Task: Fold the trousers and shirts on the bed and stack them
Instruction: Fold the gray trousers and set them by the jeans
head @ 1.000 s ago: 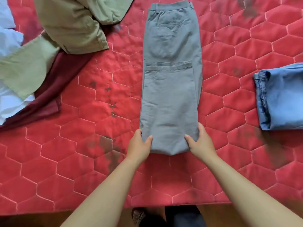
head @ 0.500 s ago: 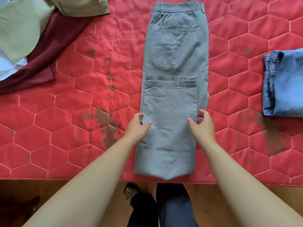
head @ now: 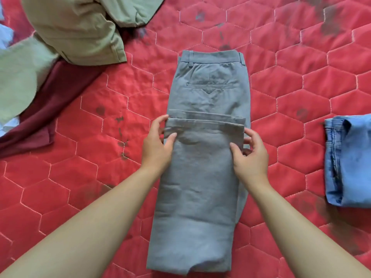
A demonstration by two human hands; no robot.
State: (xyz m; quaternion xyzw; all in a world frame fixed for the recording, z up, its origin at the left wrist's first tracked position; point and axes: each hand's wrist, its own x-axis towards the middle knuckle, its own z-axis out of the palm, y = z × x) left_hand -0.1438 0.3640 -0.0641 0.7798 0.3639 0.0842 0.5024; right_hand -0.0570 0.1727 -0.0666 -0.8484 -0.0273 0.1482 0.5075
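Note:
Grey trousers lie lengthwise down the middle of the red quilted bed, waistband at the far end, legs folded back so the cuffs end halfway up. My left hand pinches the left side of the folded legs just below the cuffs. On the opposite edge, my right hand grips the cloth with thumb on top and fingers curled beneath. Folded blue jeans rest at the right edge of view.
A heap of unfolded clothes fills the far left: olive-green garments, a dark red garment under them, and pale blue cloth at the edge. The bed's near edge is out of view.
Both hands have slid up the trousers from the near fold to just below the cuffs, and their fingers now grip the side edges. The view has shifted forward over the bed.

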